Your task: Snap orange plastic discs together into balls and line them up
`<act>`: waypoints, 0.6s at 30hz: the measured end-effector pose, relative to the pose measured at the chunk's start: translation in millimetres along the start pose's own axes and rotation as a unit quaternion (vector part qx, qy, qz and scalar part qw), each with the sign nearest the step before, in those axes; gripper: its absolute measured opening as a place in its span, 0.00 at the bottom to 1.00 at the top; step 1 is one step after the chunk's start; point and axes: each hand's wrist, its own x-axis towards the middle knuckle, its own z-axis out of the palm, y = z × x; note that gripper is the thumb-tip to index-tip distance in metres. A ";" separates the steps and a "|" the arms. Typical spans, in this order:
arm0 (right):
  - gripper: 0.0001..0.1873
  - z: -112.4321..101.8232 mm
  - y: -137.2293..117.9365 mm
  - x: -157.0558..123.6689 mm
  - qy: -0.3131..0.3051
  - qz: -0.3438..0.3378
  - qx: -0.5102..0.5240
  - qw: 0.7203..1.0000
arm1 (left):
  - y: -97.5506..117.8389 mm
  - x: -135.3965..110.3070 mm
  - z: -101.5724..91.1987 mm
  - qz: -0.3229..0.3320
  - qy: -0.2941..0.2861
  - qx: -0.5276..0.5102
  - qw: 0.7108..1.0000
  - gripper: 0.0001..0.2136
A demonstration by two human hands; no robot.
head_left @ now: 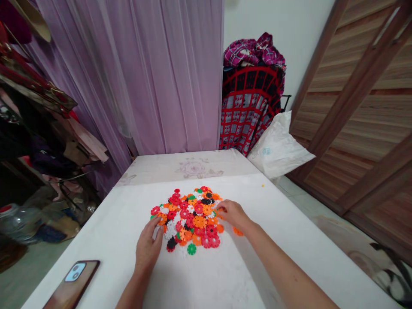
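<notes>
A pile of flat plastic flower-shaped discs (192, 216), red, orange, white, green and black, lies in the middle of a white-covered table (225, 274). My left hand (148, 245) rests palm down at the pile's left edge, fingers stretched onto the nearest discs. My right hand (232, 213) lies at the pile's right edge, fingers curled onto the orange and red discs there. A single green disc (191, 249) and an orange disc (237, 232) sit slightly apart from the heap.
A phone (72, 284) lies face down at the table's near left corner. Purple curtains (154, 73) hang behind. A patterned blanket stack (249, 98) and a white bag (277, 148) stand at the back right, beside wooden doors (360, 111). Clutter fills the left.
</notes>
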 end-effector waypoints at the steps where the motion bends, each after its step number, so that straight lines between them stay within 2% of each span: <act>1: 0.11 -4.6 5.5 -0.1 -0.006 0.018 0.055 0.998 | 1.0 0.5 -0.4 -0.003 -0.002 -0.001 1.000 0.18; 5: 0.09 -26.3 32.9 -13.7 -0.021 0.122 0.269 0.955 | 2.8 2.1 -0.2 -0.013 -0.019 -0.012 1.000 0.18; 8: 0.12 -35.2 47.6 -33.0 0.009 0.158 0.351 0.923 | 2.9 2.3 -0.4 -0.016 -0.022 -0.013 1.000 0.18; 12: 0.17 -30.3 52.3 -50.8 0.047 0.166 0.386 0.906 | 5.1 2.9 -2.2 -0.020 -0.021 -0.005 1.000 0.18; 18: 0.21 -18.7 49.2 -55.8 0.072 0.160 0.388 0.905 | 10.8 3.3 -4.4 -0.038 -0.026 0.004 0.999 0.18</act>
